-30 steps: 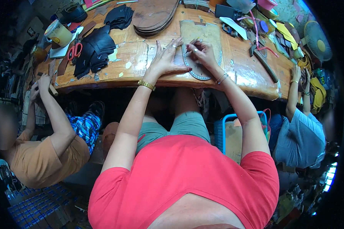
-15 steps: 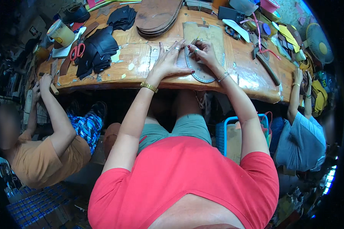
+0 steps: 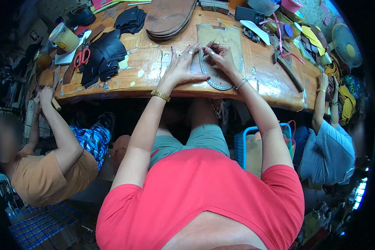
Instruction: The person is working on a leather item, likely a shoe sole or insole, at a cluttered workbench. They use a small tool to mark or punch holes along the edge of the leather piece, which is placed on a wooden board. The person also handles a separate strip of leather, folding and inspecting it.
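A dark, round-ended flat piece with a pale, dotted border (image 3: 217, 80) lies at the table's front edge, partly under my hands. My left hand (image 3: 181, 68) rests spread beside it, its thumb on the piece and its fingertips at the piece's upper left edge. Over the upper part of the piece, my right hand (image 3: 223, 59) is closed in a pinch. What the pinch holds is hidden by the fingers. Beneath the piece's far end, a worn tan sheet (image 3: 229, 37) lies on the table.
A hammer (image 3: 288, 71) lies to the right. On the left are red-handled scissors (image 3: 82, 57), black leather pieces (image 3: 102, 58) and a tub (image 3: 65, 38). Brown rounded leather pieces (image 3: 168, 18) are stacked at the back. People work at both sides; a blue basket (image 3: 240, 150) stands below.
The whole view has shifted slightly. My right hand's fingers have moved a little at the piece's upper edge; my left hand keeps its place on it.
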Motion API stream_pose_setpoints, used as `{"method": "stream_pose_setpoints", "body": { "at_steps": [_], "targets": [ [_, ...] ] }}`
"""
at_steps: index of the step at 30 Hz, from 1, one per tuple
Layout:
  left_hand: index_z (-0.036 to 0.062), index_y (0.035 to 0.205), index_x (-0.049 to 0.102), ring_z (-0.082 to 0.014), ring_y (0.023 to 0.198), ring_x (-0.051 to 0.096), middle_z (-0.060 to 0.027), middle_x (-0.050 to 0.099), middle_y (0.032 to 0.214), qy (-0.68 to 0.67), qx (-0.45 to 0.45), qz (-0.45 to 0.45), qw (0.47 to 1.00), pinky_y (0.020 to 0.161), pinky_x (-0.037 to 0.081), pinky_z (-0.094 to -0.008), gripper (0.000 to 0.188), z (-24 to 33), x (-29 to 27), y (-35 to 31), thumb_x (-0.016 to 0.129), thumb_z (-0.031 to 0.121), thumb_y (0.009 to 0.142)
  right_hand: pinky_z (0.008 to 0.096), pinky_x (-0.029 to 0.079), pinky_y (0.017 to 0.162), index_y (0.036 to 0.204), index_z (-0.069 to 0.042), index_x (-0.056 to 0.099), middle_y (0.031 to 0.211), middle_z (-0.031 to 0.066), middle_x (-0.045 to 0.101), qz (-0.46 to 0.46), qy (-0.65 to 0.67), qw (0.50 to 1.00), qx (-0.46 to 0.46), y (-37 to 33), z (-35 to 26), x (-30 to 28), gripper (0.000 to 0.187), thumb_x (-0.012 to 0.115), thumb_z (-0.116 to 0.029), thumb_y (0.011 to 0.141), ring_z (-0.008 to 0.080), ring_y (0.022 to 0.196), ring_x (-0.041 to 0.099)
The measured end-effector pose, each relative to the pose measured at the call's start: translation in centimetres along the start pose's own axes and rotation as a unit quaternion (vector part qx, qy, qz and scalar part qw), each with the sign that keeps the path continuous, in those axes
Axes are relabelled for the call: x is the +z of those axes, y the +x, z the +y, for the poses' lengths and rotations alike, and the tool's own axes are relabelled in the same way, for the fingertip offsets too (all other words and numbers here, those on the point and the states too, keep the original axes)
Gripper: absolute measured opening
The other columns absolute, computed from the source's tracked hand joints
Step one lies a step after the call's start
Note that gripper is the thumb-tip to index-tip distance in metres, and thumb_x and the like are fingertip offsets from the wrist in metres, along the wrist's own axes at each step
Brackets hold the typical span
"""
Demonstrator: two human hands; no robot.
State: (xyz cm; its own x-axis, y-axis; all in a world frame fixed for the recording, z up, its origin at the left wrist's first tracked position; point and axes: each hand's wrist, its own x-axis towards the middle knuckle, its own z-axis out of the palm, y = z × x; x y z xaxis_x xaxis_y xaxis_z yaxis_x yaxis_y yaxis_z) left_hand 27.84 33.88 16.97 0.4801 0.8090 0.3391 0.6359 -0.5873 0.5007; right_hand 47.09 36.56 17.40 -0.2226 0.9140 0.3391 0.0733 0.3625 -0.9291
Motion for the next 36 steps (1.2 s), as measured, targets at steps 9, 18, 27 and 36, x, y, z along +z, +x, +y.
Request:
{"method": "stream_pose_setpoints", "body": {
  "at_steps": [9, 18, 27, 36],
  "targets": [
    [0.0053, 0.146, 0.024, -0.0287, 0.138, 0.031, -0.0139, 0.034, 0.148, 0.007, 0.003, -0.004, 1.0, 0.11, -0.003, -0.0647, 0.12, 0.0, -0.1, 0.0, 0.074, 0.066, 0.055, 0.0267, 0.045, 0.058, 0.086, 0.003, 0.067, 0.067, 0.0115, 0.064, -0.001, -0.082, 0.996, -0.044, 0.3, 0.4, -0.1, 0.014, 0.066, -0.011, 0.085, 0.0113, 0.061, 0.057],
    [0.0056, 0.147, 0.022, -0.0287, 0.138, 0.031, -0.0142, 0.035, 0.148, 0.009, 0.005, 0.003, 1.0, 0.11, -0.003, -0.0641, 0.12, -0.1, 0.0, -0.1, 0.073, 0.066, 0.056, 0.0267, 0.044, 0.057, 0.085, 0.001, 0.068, 0.067, 0.0074, 0.065, -0.009, -0.202, 0.97, -0.134, 0.4, 0.3, 0.4, 0.013, 0.065, -0.011, 0.087, 0.008, 0.061, 0.055],
    [0.0046, 0.146, 0.022, -0.0298, 0.137, 0.033, -0.0145, 0.037, 0.146, 0.008, 0.008, 0.011, 1.0, 0.11, -0.001, -0.0648, 0.121, -0.1, 0.0, 0.0, 0.073, 0.067, 0.056, 0.0274, 0.046, 0.061, 0.088, 0.003, 0.066, 0.076, 0.0093, 0.068, -0.012, -0.267, 0.952, -0.151, -0.1, -1.3, 0.8, 0.013, 0.064, -0.01, 0.087, 0.0099, 0.068, 0.059],
    [0.0037, 0.146, 0.021, -0.0284, 0.137, 0.033, -0.0134, 0.037, 0.146, 0.007, 0.013, 0.018, 1.0, 0.11, -0.002, -0.0658, 0.121, -0.2, 0.0, -0.1, 0.073, 0.067, 0.056, 0.0288, 0.046, 0.06, 0.087, 0.002, 0.066, 0.072, 0.0141, 0.065, 0.006, -0.229, 0.964, -0.138, 0.3, -0.4, 0.8, 0.012, 0.063, -0.009, 0.087, 0.0146, 0.063, 0.058]
  ]
}}
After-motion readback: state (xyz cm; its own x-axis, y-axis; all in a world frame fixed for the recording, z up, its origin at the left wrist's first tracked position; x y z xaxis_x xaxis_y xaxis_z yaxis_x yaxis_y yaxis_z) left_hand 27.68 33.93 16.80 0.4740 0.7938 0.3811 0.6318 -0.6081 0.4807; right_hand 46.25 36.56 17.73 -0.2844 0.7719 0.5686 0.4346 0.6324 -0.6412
